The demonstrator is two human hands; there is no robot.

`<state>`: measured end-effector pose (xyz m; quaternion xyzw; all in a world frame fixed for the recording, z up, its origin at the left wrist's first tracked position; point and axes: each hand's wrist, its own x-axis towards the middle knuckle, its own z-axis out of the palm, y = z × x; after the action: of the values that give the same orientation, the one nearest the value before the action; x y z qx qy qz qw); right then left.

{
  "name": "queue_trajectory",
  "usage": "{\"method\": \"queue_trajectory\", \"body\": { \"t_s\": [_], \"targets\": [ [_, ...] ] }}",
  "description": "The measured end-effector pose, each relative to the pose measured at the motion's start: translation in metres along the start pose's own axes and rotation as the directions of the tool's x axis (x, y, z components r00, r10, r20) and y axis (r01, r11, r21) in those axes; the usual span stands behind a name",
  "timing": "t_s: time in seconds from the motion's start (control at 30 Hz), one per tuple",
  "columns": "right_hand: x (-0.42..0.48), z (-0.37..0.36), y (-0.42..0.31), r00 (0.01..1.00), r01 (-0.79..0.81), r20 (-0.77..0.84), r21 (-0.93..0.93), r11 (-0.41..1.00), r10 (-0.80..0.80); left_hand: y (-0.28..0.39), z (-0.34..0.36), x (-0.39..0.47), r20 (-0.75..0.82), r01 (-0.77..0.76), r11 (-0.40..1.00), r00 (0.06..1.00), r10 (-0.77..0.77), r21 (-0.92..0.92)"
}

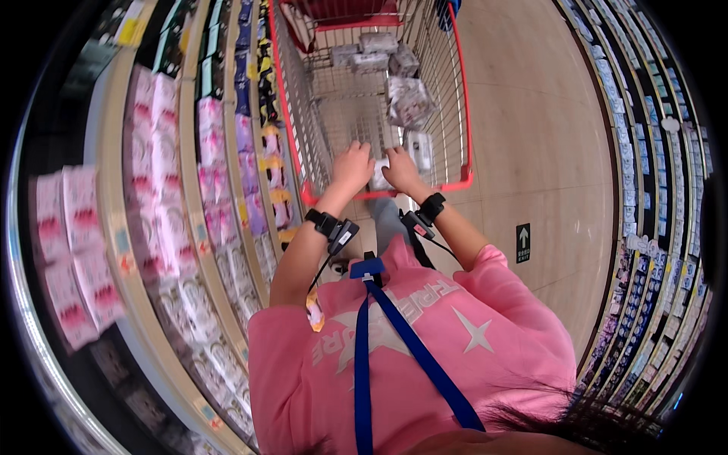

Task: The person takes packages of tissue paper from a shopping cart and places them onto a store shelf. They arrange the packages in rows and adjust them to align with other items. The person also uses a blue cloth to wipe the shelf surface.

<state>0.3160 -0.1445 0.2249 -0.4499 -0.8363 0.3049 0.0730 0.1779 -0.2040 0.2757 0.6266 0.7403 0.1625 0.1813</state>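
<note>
Both my hands rest at the near end of a wire shopping cart with a red rim (467, 131). My left hand (354, 165) has its fingers curled over the near end, and my right hand (401, 168) is bent the same way close beside it. What lies under the fingers is hidden. A white package (380, 175) shows between the hands, in or behind the basket's end. Another white package (420, 149) lies beyond my right hand. Further in are a clear plastic-wrapped package (410, 102) and several wrapped packs (378, 42) at the far end.
Shelves of pink packages (162, 170) run close along the left side of the cart. Tiled floor (540, 142) with an exit arrow sign (523, 243) lies to the right. Beyond it stands another long shelf of small blue and white packs (628, 159).
</note>
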Motion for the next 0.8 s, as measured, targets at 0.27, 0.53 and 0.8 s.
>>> {"method": "queue_trajectory", "body": {
  "t_s": [0.27, 0.53, 0.8],
  "targets": [
    [0.125, 0.075, 0.191, 0.668, -0.731, 0.138, 0.306, 0.61, 0.731, -0.051, 0.146, 0.162, 0.421, 0.293, 0.92, 0.892, -0.165, -0.26],
    [0.145, 0.15, 0.255, 0.71, -0.687, -0.018, 0.199, 0.698, 0.704, -0.064, 0.217, 0.219, 0.376, 0.344, 0.881, 0.902, -0.214, -0.324],
    [0.194, 0.066, 0.163, 0.568, -0.716, -0.137, 0.404, 0.569, 0.812, -0.113, 0.251, 0.244, 0.346, 0.427, 0.821, 0.888, -0.302, -0.379]
  ]
}}
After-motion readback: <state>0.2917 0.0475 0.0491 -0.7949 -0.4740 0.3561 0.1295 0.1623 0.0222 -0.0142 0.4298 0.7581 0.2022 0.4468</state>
